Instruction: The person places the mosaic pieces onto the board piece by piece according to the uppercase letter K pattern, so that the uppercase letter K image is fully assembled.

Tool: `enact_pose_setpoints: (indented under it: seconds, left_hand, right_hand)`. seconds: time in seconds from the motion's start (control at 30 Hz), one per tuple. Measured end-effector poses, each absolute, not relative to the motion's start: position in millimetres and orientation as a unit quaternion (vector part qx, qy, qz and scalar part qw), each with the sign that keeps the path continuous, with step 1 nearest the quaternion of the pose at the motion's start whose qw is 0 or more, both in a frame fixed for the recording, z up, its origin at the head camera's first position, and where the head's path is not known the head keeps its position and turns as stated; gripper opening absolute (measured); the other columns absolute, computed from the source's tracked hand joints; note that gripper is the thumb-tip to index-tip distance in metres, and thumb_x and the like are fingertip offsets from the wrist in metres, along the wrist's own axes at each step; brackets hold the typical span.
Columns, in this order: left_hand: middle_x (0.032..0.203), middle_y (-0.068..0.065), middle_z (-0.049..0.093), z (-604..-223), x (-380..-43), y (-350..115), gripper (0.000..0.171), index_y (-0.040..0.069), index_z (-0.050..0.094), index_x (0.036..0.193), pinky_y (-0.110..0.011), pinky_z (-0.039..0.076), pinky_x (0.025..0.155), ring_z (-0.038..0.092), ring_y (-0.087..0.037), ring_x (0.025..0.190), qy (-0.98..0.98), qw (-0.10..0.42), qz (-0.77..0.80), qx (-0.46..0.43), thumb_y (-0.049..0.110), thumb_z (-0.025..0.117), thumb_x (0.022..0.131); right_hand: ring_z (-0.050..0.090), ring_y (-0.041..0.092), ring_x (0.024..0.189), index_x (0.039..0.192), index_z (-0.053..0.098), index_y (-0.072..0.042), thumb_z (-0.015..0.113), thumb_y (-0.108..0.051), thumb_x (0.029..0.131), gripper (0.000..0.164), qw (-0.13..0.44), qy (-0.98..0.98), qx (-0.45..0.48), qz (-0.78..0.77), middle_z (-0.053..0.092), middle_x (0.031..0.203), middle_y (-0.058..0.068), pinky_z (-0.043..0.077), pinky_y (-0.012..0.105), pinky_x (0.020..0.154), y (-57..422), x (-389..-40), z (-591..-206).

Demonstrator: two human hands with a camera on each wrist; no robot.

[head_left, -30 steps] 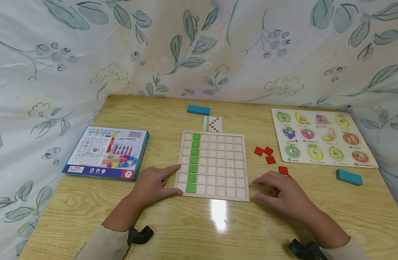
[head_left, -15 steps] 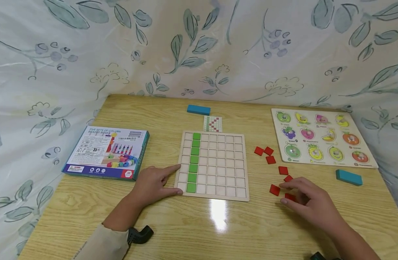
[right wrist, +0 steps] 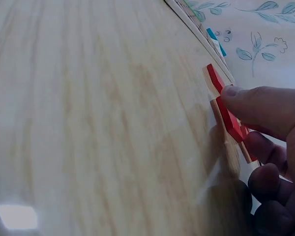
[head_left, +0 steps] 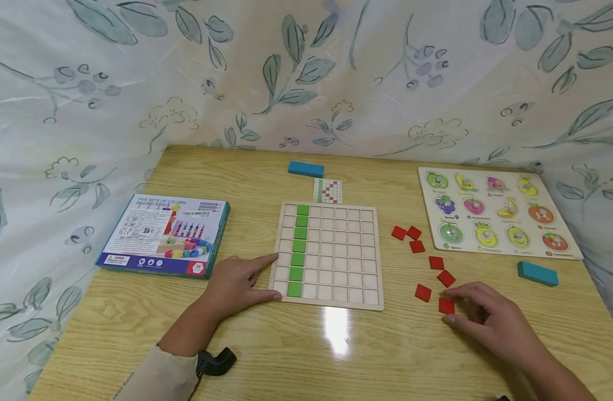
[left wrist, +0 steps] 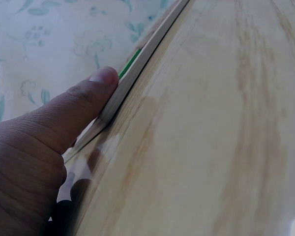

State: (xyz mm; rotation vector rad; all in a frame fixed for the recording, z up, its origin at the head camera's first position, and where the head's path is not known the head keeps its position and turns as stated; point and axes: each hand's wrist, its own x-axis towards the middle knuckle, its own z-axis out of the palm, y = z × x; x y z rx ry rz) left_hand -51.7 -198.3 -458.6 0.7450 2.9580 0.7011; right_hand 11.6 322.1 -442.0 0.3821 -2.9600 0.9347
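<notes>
A square wooden grid board [head_left: 340, 259] lies mid-table, with several green tiles [head_left: 299, 245] filling its second column. My left hand [head_left: 233, 285] rests at its left side, straight index finger and thumb touching the edge. In the left wrist view the thumb [left wrist: 83, 101] presses against the board's side. My right hand [head_left: 491, 320] is at the nearest red tile [head_left: 446, 306], thumb and index finger bracketing its edges in a pinch. The right wrist view has the thumb against that tile [right wrist: 229, 120]. Several more red tiles [head_left: 423, 292] lie flat between this hand and the board.
Behind the board are a small pattern card [head_left: 328, 191] and a blue block [head_left: 306, 169]. A printed box [head_left: 165, 235] lies at left. At right are a fruit puzzle board [head_left: 496, 213] and another blue block [head_left: 538, 273]. A leaf-patterned cloth [head_left: 306, 72] hangs behind the table.
My right hand has moved right and toward me, from beside the board to the nearest red tile, uncovering other red tiles. My left hand has stayed at the board's edge.
</notes>
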Motion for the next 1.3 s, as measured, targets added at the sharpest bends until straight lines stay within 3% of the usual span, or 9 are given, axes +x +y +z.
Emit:
enact_pose_setpoints:
  seconds: [0.7,1.3]
  left_hand:
    - [0.059,0.019,0.033,-460.8,-51.3,-199.1,0.083,0.023,0.068,0.148,-0.03,0.031,0.064,0.026,-0.003,0.055,0.944,-0.005,0.224,0.242,0.065,0.087,0.079]
    - [0.059,0.021,0.033,-460.6,-51.8,-199.1,0.084,0.023,0.067,0.148,-0.029,0.032,0.064,0.025,-0.002,0.055,0.943,-0.007,0.224,0.247,0.066,0.086,0.078]
  right_hand:
    - [0.043,0.002,0.068,0.112,0.077,-0.03,0.097,-0.012,0.078,0.044,0.016,-0.95,0.176,0.256,0.057,0.093,-0.013,0.034,0.023,0.059,322.6,-1.0,-438.4]
    - [0.045,0.001,0.069,0.114,0.079,-0.022,0.096,-0.012,0.08,0.039,0.042,-0.934,0.248,0.253,0.062,0.098,-0.011,0.039,0.022,0.057,289.8,-53.8,-419.1]
